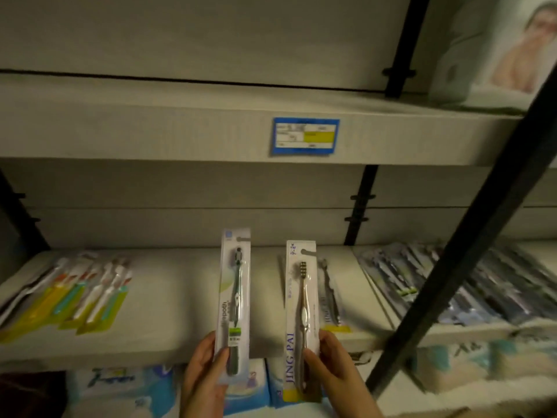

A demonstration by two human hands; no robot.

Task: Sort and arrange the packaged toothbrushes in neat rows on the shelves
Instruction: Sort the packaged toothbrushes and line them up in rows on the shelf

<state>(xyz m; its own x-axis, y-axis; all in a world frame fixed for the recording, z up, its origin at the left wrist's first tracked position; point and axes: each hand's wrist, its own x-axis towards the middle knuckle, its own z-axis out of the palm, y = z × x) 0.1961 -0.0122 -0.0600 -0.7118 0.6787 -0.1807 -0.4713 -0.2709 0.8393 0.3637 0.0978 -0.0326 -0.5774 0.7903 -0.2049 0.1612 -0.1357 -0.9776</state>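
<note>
Before the shelf, two hands hold two packaged toothbrushes.

Colour check, toothbrush shelf.

Your left hand has the green-brush pack: white card, dark green-grey brush, bright green patch low down. Your right hand has the JING PAI pack: white card, purple lettering, yellow strip at the bottom, beige-gold brush with dark-and-pale chequered bristles. Shelf is off-white. Left packs: yellow-green cards with teal, white and orange-red brushes. Right packs: dark blue-black with small green flecks. Price label: blue border, white cells, one yellow. Uprights are black. Lower packs are blue and white.
</note>
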